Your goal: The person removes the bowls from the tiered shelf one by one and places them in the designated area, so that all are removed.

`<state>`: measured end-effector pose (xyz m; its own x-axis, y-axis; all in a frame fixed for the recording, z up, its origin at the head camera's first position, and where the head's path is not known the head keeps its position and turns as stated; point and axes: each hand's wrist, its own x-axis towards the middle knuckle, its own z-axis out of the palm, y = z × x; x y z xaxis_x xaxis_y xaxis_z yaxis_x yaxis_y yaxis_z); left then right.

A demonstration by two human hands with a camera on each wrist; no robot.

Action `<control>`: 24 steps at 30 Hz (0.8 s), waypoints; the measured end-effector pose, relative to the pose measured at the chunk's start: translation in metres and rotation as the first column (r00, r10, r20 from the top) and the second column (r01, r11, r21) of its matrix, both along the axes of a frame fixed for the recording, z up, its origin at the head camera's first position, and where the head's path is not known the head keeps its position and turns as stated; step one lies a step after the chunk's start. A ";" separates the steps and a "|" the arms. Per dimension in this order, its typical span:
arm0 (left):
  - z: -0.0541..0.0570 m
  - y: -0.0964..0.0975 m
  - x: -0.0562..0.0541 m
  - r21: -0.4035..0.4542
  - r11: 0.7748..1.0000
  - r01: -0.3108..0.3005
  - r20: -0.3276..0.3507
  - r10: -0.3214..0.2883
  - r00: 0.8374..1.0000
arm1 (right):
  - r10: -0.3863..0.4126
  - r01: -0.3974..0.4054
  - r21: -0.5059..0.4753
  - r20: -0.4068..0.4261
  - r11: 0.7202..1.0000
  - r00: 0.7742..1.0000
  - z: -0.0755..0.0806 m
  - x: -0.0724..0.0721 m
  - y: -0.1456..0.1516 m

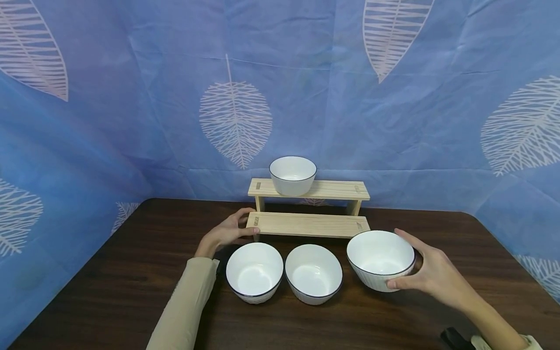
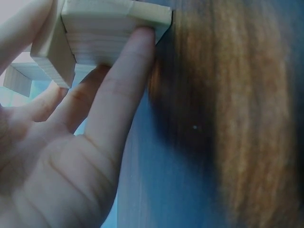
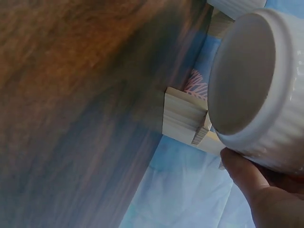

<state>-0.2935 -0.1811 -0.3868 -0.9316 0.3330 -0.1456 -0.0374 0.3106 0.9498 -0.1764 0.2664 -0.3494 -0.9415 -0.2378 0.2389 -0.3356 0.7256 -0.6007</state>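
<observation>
My right hand (image 1: 435, 272) grips a white ribbed bowl (image 1: 379, 255) with a dark rim, thumb at the near side and fingers round the far right. The right wrist view shows the underside of this bowl (image 3: 244, 71), lifted off the table. My left hand (image 1: 225, 232) holds the left end of a two-step wooden rack (image 1: 306, 224), its thumb at the lower step's front corner. In the left wrist view, fingers (image 2: 116, 95) touch the rack's end support (image 2: 97, 40). Another white bowl (image 1: 293, 182) stands upright on the upper step.
Two more white bowls, a left one (image 1: 254, 272) and a middle one (image 1: 313, 274), stand side by side on the dark wooden table (image 1: 109, 287) in front of the rack. A blue leaf-patterned cloth (image 1: 306, 97) hangs close behind the rack.
</observation>
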 end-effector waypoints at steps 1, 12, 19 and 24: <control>0.000 0.000 0.000 0.000 1.000 -0.003 0.001 0.003 1.000 | 0.007 -0.007 -0.002 0.005 1.000 1.000 -0.001 0.000 0.000; 0.003 0.000 0.000 0.011 1.000 0.000 0.014 0.000 1.000 | 0.119 -0.121 0.014 0.098 0.993 0.988 -0.010 -0.003 0.008; 0.003 -0.001 0.000 -0.001 1.000 -0.005 0.013 0.005 1.000 | 0.396 -0.377 -0.127 0.218 0.918 0.892 -0.014 -0.017 0.033; 0.002 0.000 0.000 0.002 1.000 0.000 0.015 0.000 1.000 | 0.514 -0.436 -0.289 0.308 0.853 0.801 -0.024 -0.020 0.042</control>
